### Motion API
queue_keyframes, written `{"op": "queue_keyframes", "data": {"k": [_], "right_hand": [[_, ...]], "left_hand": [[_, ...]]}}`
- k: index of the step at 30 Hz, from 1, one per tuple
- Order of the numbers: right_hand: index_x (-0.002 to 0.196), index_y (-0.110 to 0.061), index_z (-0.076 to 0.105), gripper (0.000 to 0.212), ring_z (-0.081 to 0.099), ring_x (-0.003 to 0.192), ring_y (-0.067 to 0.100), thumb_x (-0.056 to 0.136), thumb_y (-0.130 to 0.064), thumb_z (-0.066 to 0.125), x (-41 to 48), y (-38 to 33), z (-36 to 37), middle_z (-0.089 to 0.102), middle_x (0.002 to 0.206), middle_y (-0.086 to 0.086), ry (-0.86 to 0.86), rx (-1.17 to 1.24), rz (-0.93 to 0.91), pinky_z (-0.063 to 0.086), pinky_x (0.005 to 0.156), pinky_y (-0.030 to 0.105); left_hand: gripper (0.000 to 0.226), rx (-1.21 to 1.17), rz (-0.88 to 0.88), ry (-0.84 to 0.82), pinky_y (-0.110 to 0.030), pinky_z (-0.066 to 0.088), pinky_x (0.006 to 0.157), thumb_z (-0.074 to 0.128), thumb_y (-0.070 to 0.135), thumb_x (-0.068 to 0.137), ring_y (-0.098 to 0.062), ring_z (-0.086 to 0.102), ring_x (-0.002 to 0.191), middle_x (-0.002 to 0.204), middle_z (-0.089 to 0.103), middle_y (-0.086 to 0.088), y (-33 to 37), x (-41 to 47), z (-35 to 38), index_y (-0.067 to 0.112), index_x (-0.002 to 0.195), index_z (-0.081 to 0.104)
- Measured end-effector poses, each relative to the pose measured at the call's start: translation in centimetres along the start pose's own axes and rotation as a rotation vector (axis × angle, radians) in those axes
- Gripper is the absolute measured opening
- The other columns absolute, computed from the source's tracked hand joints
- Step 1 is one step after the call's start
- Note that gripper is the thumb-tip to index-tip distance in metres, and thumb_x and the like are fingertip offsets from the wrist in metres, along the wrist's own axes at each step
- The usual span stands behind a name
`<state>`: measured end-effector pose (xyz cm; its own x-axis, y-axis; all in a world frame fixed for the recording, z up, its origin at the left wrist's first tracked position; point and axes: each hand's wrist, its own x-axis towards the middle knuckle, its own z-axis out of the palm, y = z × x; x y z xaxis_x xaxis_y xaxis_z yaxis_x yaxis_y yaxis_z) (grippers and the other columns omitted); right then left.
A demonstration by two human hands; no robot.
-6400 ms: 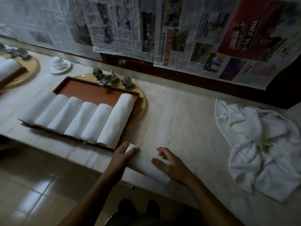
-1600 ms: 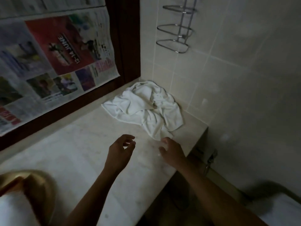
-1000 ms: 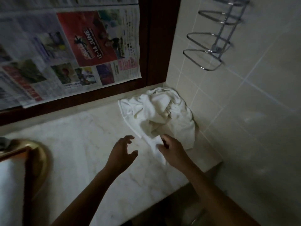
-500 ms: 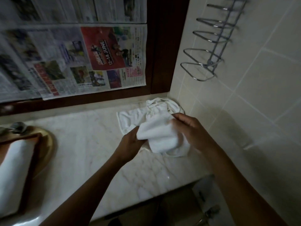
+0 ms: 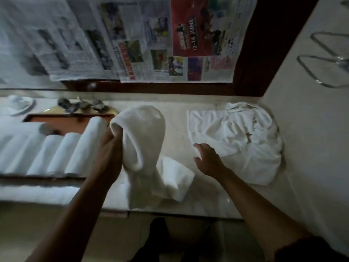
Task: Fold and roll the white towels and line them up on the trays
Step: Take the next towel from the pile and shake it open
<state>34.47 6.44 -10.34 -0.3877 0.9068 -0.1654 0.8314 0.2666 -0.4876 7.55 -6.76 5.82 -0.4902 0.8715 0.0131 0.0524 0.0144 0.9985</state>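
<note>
My left hand (image 5: 110,156) grips a white towel (image 5: 145,129), dangling over the marble counter (image 5: 207,195) beside the tray (image 5: 62,119); my right hand (image 5: 208,160) hovers open. Next, I reckon: spread it flat for folding

Soft matt cloth towel (image 5: 143,140), glossy marble counter (image 5: 207,201), wooden tray (image 5: 62,119)

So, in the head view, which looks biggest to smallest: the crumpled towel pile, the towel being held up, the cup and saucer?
1-2. Crumpled towel pile and held towel: about alike; the held one is nearer the camera, so I won't rank them.
3. Cup and saucer: clearly smallest, and farther off.
</note>
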Motion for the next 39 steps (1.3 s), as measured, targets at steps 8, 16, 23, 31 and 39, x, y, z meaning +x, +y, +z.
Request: {"op": "queue_keyframes", "data": {"k": [8,16,23,31,39], "right_hand": [[0.141,-0.008,0.059,0.068,0.054,0.134,0.039,0.097,-0.053,0.033,3.5,9.2,3.4,0.052,0.15,0.015,-0.167,-0.323,0.072,0.047,0.097,0.063],[0.126,0.008,0.063,0.043,0.054,0.127,0.046,0.108,-0.023,0.04,-0.3,18.7,-6.4,0.06,0.134,0.03,0.109,-0.165,0.472,0.039,0.111,0.054],[0.134,0.0,0.061,0.039,0.056,0.128,0.04,0.102,-0.022,0.057,-3.8,9.8,-6.2,0.06,0.139,0.023,0.18,0.05,0.502,0.043,0.108,0.042],[0.133,-0.037,0.061,0.058,0.065,0.114,0.005,0.086,-0.07,0.064,-12.7,-16.7,-0.8,0.069,0.126,-0.014,-0.171,0.843,0.129,0.051,0.098,0.031],[0.114,-0.026,0.074,0.02,0.071,0.107,0.02,0.097,-0.023,0.063,-15.6,-22.5,-2.0,0.076,0.112,-0.002,0.083,0.973,0.038,0.055,0.099,0.05]], "left_hand": [[0.065,0.151,-0.053,0.097,-0.052,0.058,0.092,0.05,0.08,0.087,-0.018,0.07,0.111,0.116,0.074,0.001,-2.2,-2.3,-4.5,0.032,0.127,0.066],[0.031,0.171,-0.094,0.054,-0.028,0.054,0.08,0.05,0.057,0.099,-0.004,0.071,0.1,0.107,0.075,0.013,-4.6,-2.4,-4.3,0.037,0.115,0.066],[0.026,0.212,-0.09,-0.032,-0.018,0.056,0.074,0.045,0.044,0.107,0.002,0.069,0.095,0.101,0.074,0.017,-4.3,-1.7,-4.4,0.033,0.114,0.067],[0.017,0.287,0.004,-0.234,-0.036,0.059,0.073,0.057,0.033,0.103,-0.012,0.07,0.084,0.09,0.072,-0.001,-2.6,-3.2,-5.0,0.019,0.099,0.066],[0.043,0.35,-0.136,-0.628,-0.047,0.062,0.082,0.076,0.061,0.076,-0.018,0.072,0.093,0.1,0.073,0.0,-1.5,-4.4,-13.9,0.029,0.103,0.067]]}}
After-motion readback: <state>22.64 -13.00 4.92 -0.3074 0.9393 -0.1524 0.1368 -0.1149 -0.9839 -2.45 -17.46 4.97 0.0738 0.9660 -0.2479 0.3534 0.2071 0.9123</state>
